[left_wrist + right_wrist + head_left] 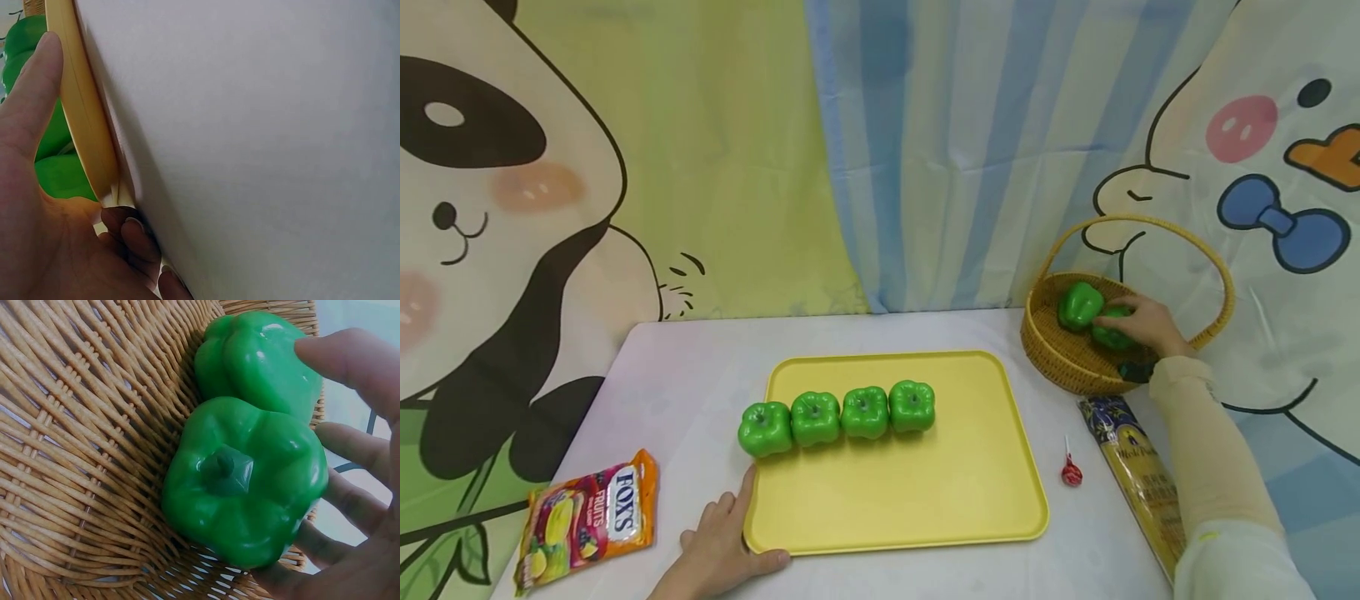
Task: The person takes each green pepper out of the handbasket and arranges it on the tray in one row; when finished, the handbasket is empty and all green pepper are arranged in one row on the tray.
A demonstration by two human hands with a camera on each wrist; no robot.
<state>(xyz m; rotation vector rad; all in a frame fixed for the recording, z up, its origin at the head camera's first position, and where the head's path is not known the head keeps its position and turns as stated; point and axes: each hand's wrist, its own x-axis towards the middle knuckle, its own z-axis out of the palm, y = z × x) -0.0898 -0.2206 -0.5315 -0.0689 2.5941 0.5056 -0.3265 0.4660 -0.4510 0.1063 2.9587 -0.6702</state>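
Observation:
Four green bell peppers [815, 419] stand in a row across the left part of a yellow tray [887, 508]. My left hand [718, 542] holds the tray's near left corner, its thumb along the front rim and its index finger at the left side. In a wicker basket [1067, 367] at the back right lie two more green peppers. My right hand [1146, 325] reaches over the basket. Its spread fingers touch the nearer pepper [250, 481] from the side, and its thumb overlaps the other pepper [262, 356] in the right wrist view. Some right fingertips are hidden behind the nearer pepper.
A wrapped red lollipop [1071, 472] lies right of the tray. Beside it, a long packet of pasta [1138, 475] lies partly under the right sleeve. An orange and red FOX'S candy bag [591, 521] is at the left. The basket's handle [1138, 219] arches over its top.

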